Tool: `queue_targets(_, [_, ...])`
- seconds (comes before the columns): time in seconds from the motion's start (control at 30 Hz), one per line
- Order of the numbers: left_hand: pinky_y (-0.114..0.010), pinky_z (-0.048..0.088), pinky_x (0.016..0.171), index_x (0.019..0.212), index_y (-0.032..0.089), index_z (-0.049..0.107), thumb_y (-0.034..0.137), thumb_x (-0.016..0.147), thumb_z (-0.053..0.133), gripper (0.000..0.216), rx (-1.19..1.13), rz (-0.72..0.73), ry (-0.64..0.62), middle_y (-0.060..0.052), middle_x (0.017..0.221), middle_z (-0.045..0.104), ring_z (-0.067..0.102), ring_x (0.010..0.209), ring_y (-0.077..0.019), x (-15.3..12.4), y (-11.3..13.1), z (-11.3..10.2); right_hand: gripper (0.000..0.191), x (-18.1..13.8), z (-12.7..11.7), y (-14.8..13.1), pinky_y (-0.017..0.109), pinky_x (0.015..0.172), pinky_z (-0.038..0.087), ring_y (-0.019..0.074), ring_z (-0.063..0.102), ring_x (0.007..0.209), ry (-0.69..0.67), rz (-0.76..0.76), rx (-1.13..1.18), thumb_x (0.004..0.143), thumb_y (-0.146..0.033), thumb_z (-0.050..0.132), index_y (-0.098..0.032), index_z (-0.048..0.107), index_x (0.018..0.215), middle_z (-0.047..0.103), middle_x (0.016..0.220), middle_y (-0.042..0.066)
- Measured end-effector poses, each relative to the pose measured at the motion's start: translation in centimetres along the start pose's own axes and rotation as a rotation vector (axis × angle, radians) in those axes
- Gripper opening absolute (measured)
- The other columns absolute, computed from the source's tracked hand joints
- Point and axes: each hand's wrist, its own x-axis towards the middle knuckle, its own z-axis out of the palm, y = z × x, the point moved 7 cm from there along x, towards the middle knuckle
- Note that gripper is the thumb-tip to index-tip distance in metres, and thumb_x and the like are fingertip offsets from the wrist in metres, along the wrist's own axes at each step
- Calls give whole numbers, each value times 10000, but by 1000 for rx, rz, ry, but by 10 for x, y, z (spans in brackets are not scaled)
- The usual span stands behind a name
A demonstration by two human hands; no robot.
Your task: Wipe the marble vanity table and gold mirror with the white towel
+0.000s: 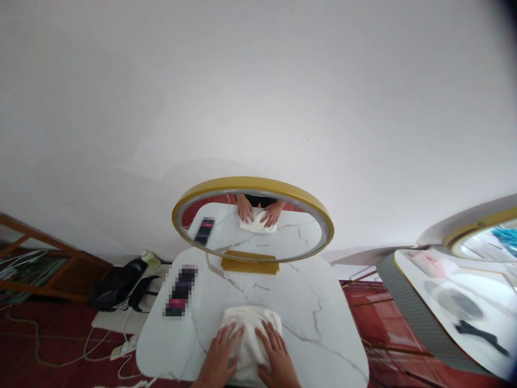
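A white cloth (pixel 251 330), seemingly folded and slightly wrinkled, lies on the white marble-patterned table (pixel 294 302) at its front edge. My left hand (pixel 221 353) rests on the cloth's left side with its fingers stretched forward. On the right side of the same cloth lies my right hand (pixel 277 353), its fingers also extended and a little apart. Both palms face down, and neither hand is wrapped round anything. Behind the cloth stands an oval mirror (pixel 253 183) with a gold rim, which reflects both hands and the cloth.
A pixelated dark item (pixel 180 291) lies at the table's left. To the right stands a second table (pixel 448 307) with a dark strip and a pink-white packet on it. A black bag (pixel 117 285), a green-white bottle (pixel 150 258) and cables are at the left.
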Motion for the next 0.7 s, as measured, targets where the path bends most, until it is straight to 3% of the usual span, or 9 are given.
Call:
queue_targets(0.2, [-441,198,1111,1425,343,217,206,640,528,855,-69,87,-198,46,1512,190,176,1367,-285,-6,14,29,844,-29,22,34,450,1101,200,314,146,1370,-122,22,-19,690,-412,620,-357,200,1421,110,1507,-15])
queue_targets(0.33, [-393,133,1136,1425,334,222,201,653,537,844,-93,36,-223,60,1525,133,103,1386,-267,5,16,34,895,-28,14,37,428,1110,177,298,113,1378,-123,54,-69,645,-283,610,-338,181,1429,81,1515,-26])
queue_targets(0.7, [-379,127,1137,1427,342,205,185,711,499,790,-101,21,-124,70,1520,147,95,1384,-224,55,29,-1,919,10,-39,27,426,1109,169,230,34,1392,80,62,-183,587,-136,448,-281,149,1444,54,1523,-44])
